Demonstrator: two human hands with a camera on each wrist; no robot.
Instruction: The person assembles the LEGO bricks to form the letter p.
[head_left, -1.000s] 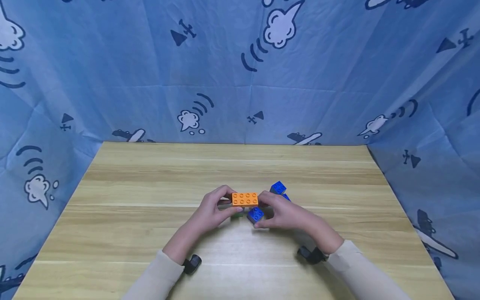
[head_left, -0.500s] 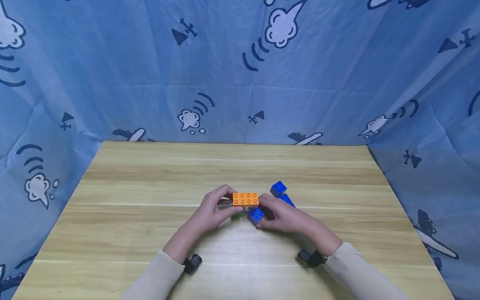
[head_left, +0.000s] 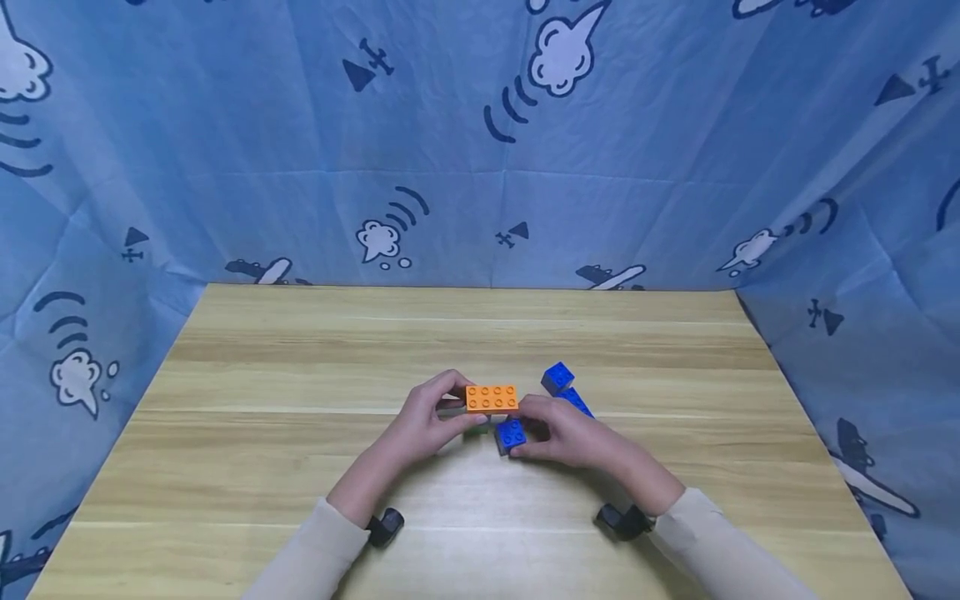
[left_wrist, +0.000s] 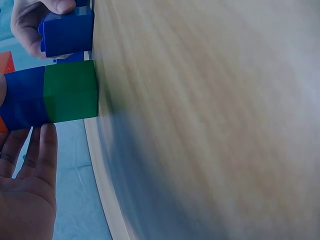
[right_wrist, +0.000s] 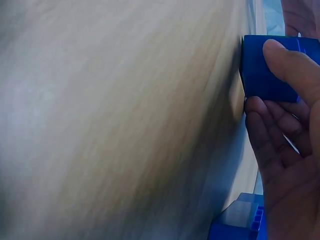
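My left hand (head_left: 431, 421) grips a stack of toy building bricks, thumb on the near side and fingers round the far side. On top is a long orange brick (head_left: 491, 398) with studs; the left wrist view shows a blue brick (left_wrist: 25, 97) beneath it and a green brick (left_wrist: 71, 92) at the bottom, against the tabletop. Just right of the stack, my right hand (head_left: 570, 429) pinches a small blue brick (head_left: 511, 435) between thumb and fingers, low at the table surface. Its studs face up. The right fingertips reach close to the orange brick's right end.
Behind the right hand lie a small blue brick (head_left: 557, 377) and another blue piece (head_left: 576, 402), partly covered by that hand. The wooden table (head_left: 300, 350) ends at a blue patterned cloth (head_left: 450, 125) at the back and sides.
The small blue brick in the right hand has turned, so its sides run straighter. The right hand has shifted slightly nearer, uncovering more of the blue piece behind it. The left hand stays put.
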